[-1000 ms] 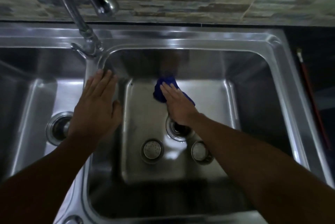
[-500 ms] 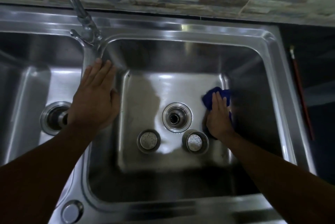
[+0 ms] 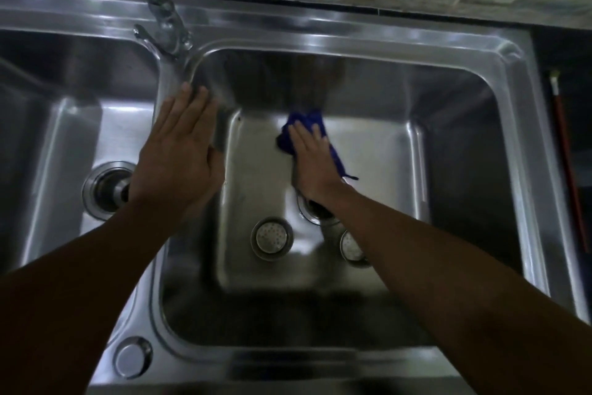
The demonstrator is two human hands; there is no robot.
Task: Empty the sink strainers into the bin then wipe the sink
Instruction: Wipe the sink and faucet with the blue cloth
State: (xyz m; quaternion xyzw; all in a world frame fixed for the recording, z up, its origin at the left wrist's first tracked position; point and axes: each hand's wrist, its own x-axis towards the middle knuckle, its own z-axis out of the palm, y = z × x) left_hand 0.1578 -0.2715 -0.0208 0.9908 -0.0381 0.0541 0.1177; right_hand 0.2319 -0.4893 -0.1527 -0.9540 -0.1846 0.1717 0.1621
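Note:
A steel double sink [image 3: 400,39] fills the view. My right hand [image 3: 312,161] lies flat with straight fingers on a blue cloth [image 3: 304,121], pressing it onto the floor of the right basin near the back wall. My left hand [image 3: 179,154] rests flat and open on the divider between the two basins. Two round metal strainers sit loose on the right basin floor: one [image 3: 272,238] in full view, the other [image 3: 349,245] partly behind my right forearm. The right basin's drain [image 3: 309,213] is mostly hidden under my right wrist.
The tap [image 3: 161,18] rises from the back rim above the divider. The left basin has its own drain [image 3: 107,190]. A round cap [image 3: 133,357] sits in the front rim. A red stick [image 3: 568,164] lies on the dark counter to the right. Stone tiles line the back wall.
My right hand slid the blue cloth from the right side of the basin floor back to the middle near the back wall. My left hand stayed on the divider.

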